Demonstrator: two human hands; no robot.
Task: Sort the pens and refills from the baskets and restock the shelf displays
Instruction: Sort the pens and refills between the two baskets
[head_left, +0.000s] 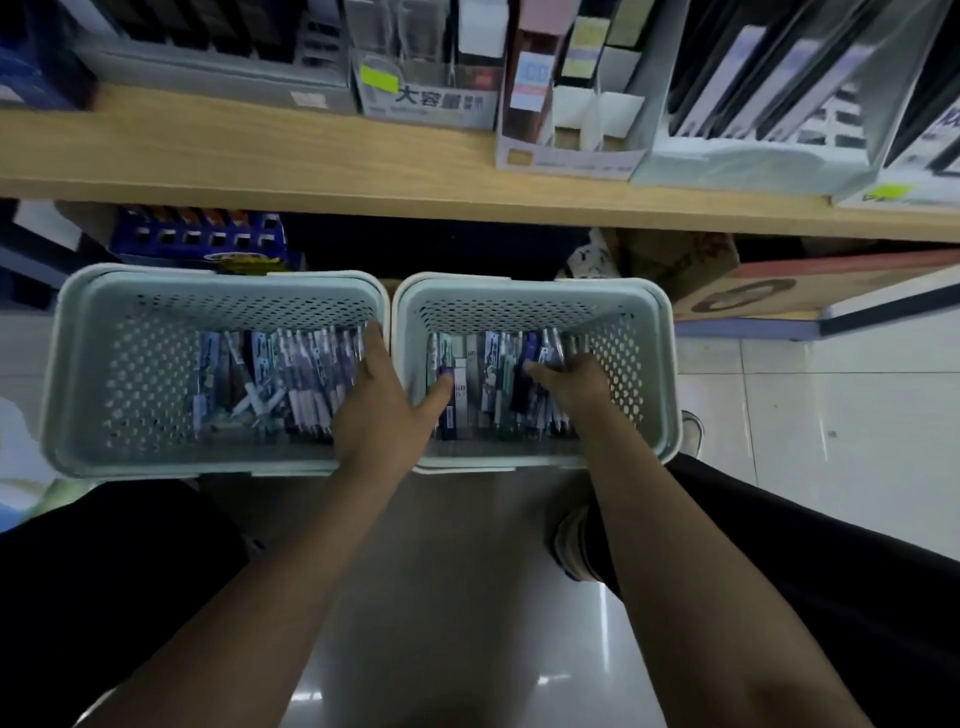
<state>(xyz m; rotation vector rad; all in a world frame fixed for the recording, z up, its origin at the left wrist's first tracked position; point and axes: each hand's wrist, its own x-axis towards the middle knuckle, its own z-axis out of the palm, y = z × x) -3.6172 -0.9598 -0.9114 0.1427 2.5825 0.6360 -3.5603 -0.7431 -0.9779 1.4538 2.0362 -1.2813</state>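
- Two baskets, the left basket (78, 364) and the right basket (660, 364), are set on a glossy tiled floor (831, 415) below a wooden shelf (260, 150)
- The dividing rims are straddled by the left hand (384, 410) (fingers spread, nothing held); pens (540, 358) are gripped by the right hand (571, 384)

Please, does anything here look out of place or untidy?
Slightly. In the left basket, a few white pens lie crosswise over the lengthwise ones. The left hand straddles both baskets' rims. Nothing looks spilled.

**Floor and shelf, and what is sitting on them**

We are seeing two pale green baskets, the left basket (78, 364) and the right basket (660, 374), sitting side by side mid-frame on the glossy tiled floor (831, 415). Across the top, a wooden shelf (208, 156) is carrying grey display trays (218, 83) and white display boxes (753, 161).
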